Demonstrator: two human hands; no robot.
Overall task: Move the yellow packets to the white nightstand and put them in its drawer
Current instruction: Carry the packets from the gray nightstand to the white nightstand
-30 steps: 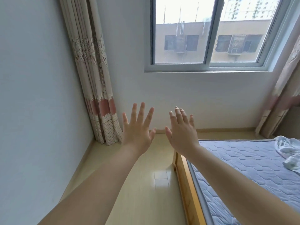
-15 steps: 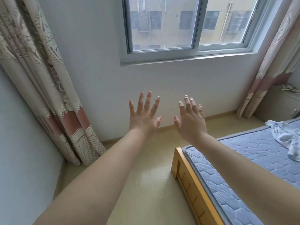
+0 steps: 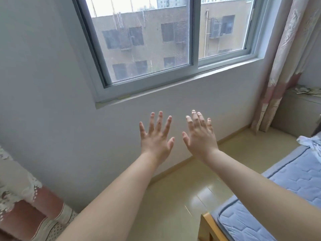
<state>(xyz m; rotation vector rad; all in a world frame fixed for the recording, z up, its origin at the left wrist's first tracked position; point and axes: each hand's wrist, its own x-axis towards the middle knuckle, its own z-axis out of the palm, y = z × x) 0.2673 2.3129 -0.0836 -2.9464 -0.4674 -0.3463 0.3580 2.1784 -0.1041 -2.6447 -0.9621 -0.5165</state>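
Observation:
My left hand and my right hand are both stretched out in front of me at chest height, fingers spread and straight, holding nothing. They hover side by side before the wall under the window. At the right edge stands a pale cabinet, possibly the nightstand, with yellowish packets lying on its top, partly cut off by the frame.
A blue quilted mattress on a wooden bed frame fills the lower right, with a white cloth on it. Curtains hang at the left and at the right. Between wall and bed lies a shiny beige floor.
The view has swung to the right: the left curtain slid toward the frame's edge and the cabinet by the right curtain came further into sight. Both hands stay spread and held out.

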